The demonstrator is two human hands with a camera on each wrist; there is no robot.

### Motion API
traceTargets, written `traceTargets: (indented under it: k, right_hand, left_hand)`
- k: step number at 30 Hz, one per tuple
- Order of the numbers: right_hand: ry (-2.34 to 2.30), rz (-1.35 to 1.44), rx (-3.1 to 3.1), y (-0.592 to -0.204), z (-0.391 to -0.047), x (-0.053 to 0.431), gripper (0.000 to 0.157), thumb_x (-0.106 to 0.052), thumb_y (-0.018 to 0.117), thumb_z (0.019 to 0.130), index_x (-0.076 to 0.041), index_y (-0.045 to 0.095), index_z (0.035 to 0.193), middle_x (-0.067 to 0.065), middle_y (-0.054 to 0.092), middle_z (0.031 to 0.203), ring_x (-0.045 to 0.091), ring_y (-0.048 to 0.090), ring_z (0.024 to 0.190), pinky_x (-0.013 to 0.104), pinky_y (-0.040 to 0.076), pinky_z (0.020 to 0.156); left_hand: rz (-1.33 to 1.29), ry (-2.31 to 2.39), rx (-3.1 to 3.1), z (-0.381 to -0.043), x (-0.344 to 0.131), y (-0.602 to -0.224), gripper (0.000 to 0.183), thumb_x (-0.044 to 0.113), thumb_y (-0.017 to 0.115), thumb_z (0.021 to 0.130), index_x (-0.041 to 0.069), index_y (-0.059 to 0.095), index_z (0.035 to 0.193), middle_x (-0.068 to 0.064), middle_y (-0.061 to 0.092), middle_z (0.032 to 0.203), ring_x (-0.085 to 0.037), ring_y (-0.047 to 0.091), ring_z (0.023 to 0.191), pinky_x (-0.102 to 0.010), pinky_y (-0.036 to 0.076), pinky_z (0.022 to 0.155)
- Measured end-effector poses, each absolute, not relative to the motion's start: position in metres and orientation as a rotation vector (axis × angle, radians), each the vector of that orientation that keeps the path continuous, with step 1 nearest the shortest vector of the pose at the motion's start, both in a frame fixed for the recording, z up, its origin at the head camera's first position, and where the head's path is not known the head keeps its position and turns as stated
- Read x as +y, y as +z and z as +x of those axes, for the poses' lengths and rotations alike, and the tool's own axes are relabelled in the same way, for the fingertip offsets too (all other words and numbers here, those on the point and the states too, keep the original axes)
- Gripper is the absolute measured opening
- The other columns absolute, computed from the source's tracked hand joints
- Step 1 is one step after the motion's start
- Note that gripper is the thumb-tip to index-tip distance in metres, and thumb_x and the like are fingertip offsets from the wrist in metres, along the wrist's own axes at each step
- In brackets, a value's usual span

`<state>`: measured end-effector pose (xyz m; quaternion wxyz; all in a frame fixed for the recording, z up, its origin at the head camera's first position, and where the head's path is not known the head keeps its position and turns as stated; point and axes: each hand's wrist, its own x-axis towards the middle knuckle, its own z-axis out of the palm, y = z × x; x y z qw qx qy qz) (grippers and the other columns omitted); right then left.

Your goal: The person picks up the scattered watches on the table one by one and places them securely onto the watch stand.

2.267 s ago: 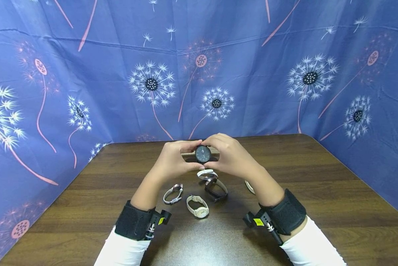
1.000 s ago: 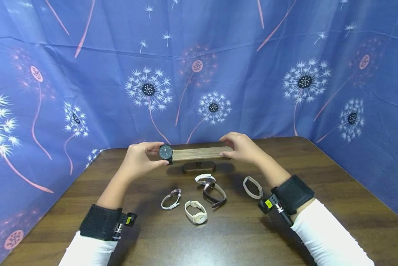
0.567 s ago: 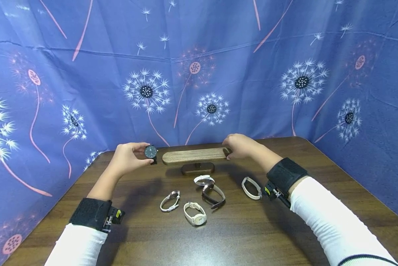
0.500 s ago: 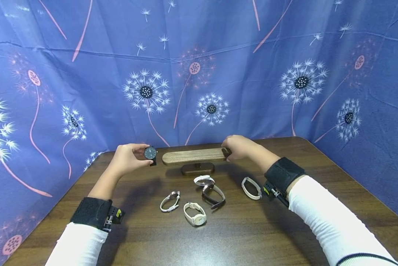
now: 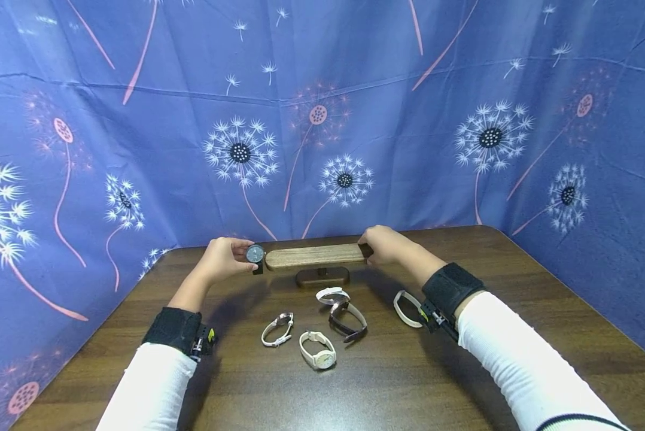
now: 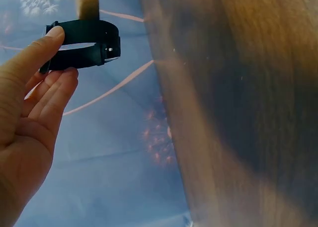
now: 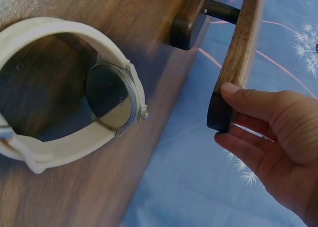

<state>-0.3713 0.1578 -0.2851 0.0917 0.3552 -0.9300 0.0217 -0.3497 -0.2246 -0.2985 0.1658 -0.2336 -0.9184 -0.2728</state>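
My left hand pinches a black wristwatch by its dark round case, thumb below and fingers above. In the left wrist view the watch's buckled black strap forms a closed loop, overlapping the end of a wooden bar. That bar belongs to a watch stand with a dark oval base, and the watch is right at its left end. My right hand grips the bar's dark right end; the right wrist view shows the thumb on one face and the fingers behind it.
On the table in front of the stand lie a white watch, a dark-strapped watch, a small white-banded watch and a cream watch. A pale watch lies under my right forearm. A blue floral cloth hangs behind.
Both hands first held the watch mid-stand. The left hand carried it leftward past the bar's left end, then back against that end; the right hand released it and took the bar's right end.
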Motion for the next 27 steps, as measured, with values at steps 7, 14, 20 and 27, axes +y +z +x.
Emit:
traceTargets:
  k: [7,14,20,27]
  right_hand:
    - [0.055,1.015,-2.817,-0.284,-0.371,0.157,0.046,-0.009,0.075,0.068,0.005,0.06,0.109,0.018,0.062,0.108,0.033,0.055,0.102,0.041,0.043,0.092]
    - [0.034,1.03,-2.78,-0.285,-0.372,0.157,0.044,-0.011,0.077,0.066,0.003,0.062,0.105,0.015,0.064,0.101,0.03,0.058,0.096,0.04,0.046,0.087]
    - [0.03,1.034,-2.792,-0.284,-0.372,0.157,0.046,-0.011,0.077,0.066,0.004,0.062,0.107,0.016,0.064,0.104,0.031,0.056,0.099,0.041,0.045,0.09]
    - [0.009,1.069,-2.748,-0.281,-0.372,0.155,0.043,-0.01,0.077,0.062,0.001,0.064,0.102,0.013,0.065,0.096,0.03,0.058,0.092,0.041,0.047,0.085]
  left_hand:
    - [-0.688,-0.792,-2.632,-0.357,-0.217,-0.308,0.051,0.022,0.08,0.065,0.001,0.063,0.107,-0.009,0.068,0.086,-0.013,0.063,0.079,-0.032,0.052,0.073]
    - [-0.733,-0.856,-2.645,-0.363,-0.209,-0.314,0.049,0.021,0.08,0.065,-0.001,0.063,0.106,-0.01,0.068,0.086,-0.013,0.063,0.076,-0.032,0.053,0.07]
    - [-0.74,-0.813,-2.695,-0.367,-0.203,-0.313,0.046,0.025,0.08,0.065,0.006,0.066,0.104,-0.001,0.068,0.083,-0.009,0.061,0.076,-0.033,0.052,0.073]
    - [-0.757,-0.748,-2.727,-0.371,-0.197,-0.31,0.041,0.028,0.08,0.065,0.011,0.068,0.1,0.004,0.067,0.082,-0.008,0.059,0.073,-0.033,0.05,0.07]
